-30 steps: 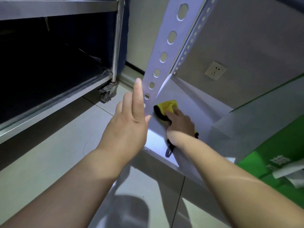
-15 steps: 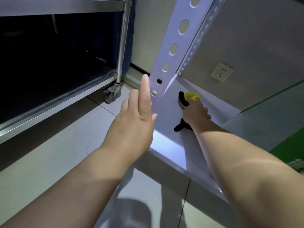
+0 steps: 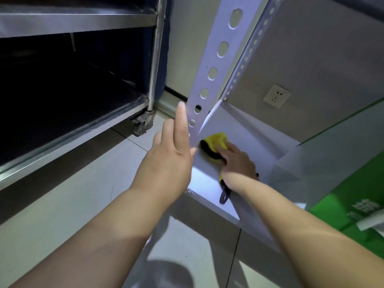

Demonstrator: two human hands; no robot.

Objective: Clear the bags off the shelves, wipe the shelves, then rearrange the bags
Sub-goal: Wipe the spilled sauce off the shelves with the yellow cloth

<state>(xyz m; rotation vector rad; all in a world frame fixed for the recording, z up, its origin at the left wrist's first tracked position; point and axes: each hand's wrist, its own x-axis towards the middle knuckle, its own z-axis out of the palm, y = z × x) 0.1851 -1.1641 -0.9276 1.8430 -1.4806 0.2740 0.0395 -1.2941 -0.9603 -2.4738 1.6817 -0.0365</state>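
Observation:
A yellow cloth with black edging [image 3: 216, 142] lies on the low grey metal shelf [image 3: 245, 129]. My right hand [image 3: 236, 163] presses down on the cloth near the shelf's front left corner, and a black loop of the cloth [image 3: 224, 197] hangs over the front lip. My left hand [image 3: 168, 161] is held up with straight fingers against the perforated upright post [image 3: 214, 65] of the shelf. A green bag [image 3: 353, 194] with white lettering shows at the right edge; what it rests on is unclear.
A steel trolley [image 3: 79, 129] on castor wheels [image 3: 142, 123] stands to the left, its inside dark. Pale floor tiles [image 3: 62, 215] lie below. A wall socket [image 3: 277, 96] sits on the grey wall behind the shelf.
My right hand first pushed the cloth toward the back of the shelf, then drew it back to the front left corner by the post. My left hand has stayed by the post.

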